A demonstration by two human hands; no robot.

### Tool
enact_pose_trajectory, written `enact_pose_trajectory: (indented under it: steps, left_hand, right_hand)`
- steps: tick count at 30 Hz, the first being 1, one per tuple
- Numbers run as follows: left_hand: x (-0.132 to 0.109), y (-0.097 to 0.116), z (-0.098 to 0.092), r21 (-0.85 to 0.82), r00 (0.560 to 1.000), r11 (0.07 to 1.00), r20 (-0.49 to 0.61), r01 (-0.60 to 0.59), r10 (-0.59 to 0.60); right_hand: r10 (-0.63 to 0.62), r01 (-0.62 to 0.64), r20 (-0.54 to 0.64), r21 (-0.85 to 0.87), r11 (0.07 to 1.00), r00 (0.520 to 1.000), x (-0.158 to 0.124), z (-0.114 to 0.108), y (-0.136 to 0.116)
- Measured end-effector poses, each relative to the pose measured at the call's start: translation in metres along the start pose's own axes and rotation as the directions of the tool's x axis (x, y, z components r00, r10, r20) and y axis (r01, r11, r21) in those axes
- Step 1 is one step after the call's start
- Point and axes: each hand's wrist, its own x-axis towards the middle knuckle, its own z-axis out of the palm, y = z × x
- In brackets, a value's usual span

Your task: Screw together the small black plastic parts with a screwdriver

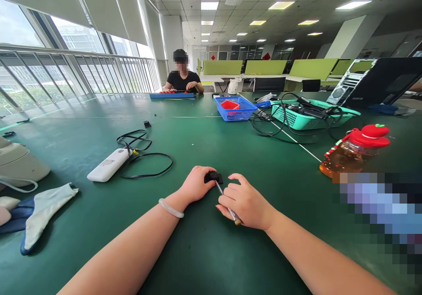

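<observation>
On the green surface (198, 136), the teal basket (292, 118) contains black cables (306, 108), the smaller blue basket (244, 115) contains a red tray (230, 105), and the bottle (354, 156) contains amber liquid (336, 161). The right hand (245, 202) and left hand (198, 183) each have a closed grip, the right around a slim tool (236, 218) and the left on a small black part (216, 176), which sits at the surface with the tool's tip against it. Work on the part appears under way, not complete; the finished and outstanding portions cannot be determined, as fingers partly cover it.
</observation>
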Motion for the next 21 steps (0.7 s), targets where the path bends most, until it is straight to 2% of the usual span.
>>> enact_pose_trajectory:
  steps: [4, 10, 21]
  left_hand:
    - [-0.0013, 0.0002, -0.0004, -0.001, 0.999, 0.999, -0.006, 0.04, -0.04]
    - [-0.0016, 0.0002, -0.0014, -0.018, 0.998, 0.998, -0.012, 0.06, -0.06]
    - [-0.0027, 0.0021, -0.0024, -0.029, 0.998, 0.997, -0.016, 0.068, -0.069]
  right_hand:
    - [0.043, -0.043, -0.026, 0.01, 0.999, 0.999, 0.0013, -0.002, 0.003]
    - [0.044, -0.042, -0.094, 0.017, 0.999, 0.995, 0.003, -0.0033, 0.005]
    - [0.048, -0.046, -0.112, 0.02, 0.999, 0.993, 0.0013, -0.005, 0.0057]
